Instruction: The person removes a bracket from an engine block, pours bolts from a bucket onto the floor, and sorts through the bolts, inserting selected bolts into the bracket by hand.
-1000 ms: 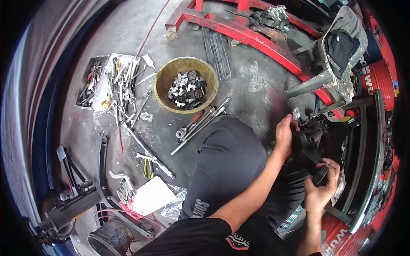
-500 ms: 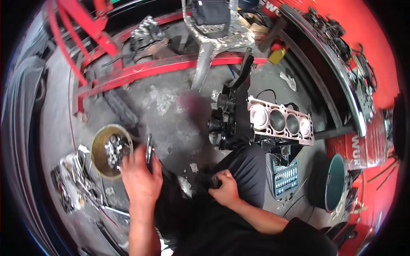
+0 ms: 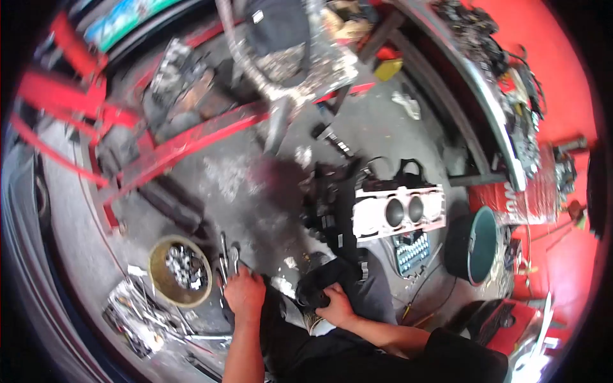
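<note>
While near left hand (image 3: 244, 292), bowl (image 3: 159, 276) of metal parts (image 3: 186, 265)

Floor (image 3: 233, 207): red steel frame (image 3: 191, 140) across the far side. Chair (image 3: 329, 67) with flaking seat, overlapping frame in view; 1 black bag (image 3: 278, 29) toward the seat's far edge. Bench (image 3: 495, 131): assorted parts (image 3: 523, 137), types unclear, along its long edge; red wall (image 3: 571, 96) behind. Near its far end, 1 yellow object (image 3: 387, 69). 1 green bucket (image 3: 485, 246) off the bench's near corner.
</note>
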A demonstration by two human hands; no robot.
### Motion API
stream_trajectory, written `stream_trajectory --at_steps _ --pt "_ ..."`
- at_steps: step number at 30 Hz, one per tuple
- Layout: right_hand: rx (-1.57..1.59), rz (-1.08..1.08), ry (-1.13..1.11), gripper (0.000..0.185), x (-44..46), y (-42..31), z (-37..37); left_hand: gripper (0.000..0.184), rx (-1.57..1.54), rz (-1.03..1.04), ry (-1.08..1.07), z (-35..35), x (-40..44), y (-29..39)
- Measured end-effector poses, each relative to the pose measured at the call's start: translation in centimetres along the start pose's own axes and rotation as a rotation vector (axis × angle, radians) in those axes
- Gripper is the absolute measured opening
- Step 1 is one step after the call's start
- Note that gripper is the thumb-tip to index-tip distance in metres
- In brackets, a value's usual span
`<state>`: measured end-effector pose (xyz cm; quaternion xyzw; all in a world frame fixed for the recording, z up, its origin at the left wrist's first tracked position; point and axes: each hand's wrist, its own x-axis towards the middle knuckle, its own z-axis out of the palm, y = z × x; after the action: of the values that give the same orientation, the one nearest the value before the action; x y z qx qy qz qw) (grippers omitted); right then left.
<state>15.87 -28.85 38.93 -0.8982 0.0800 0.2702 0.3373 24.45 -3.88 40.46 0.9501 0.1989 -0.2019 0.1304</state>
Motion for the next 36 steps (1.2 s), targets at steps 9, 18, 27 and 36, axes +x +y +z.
stream_trajectory --at_steps 9,18,27,36 --pt "0.195 0.23 0.186 0.049 -14.6 -13.4 -18.0 0.068 0.142 0.436 -0.422 -5.5 -15.3 -4.8" --pt "0.331 0.274 0.859 0.037 -28.9 -15.4 -26.1 0.053 0.314 0.747 -0.87 -19.5 -15.0 -0.4" --pt "0.558 0.828 1.122 0.042 -42.9 -7.9 -23.1 0.047 0.418 0.754 -0.677 -28.7 -11.5 5.7" --pt "0.693 1.245 0.977 0.037 -48.4 1.7 -11.6 0.063 0.308 0.744 -0.96 -17.6 -16.8 10.1"
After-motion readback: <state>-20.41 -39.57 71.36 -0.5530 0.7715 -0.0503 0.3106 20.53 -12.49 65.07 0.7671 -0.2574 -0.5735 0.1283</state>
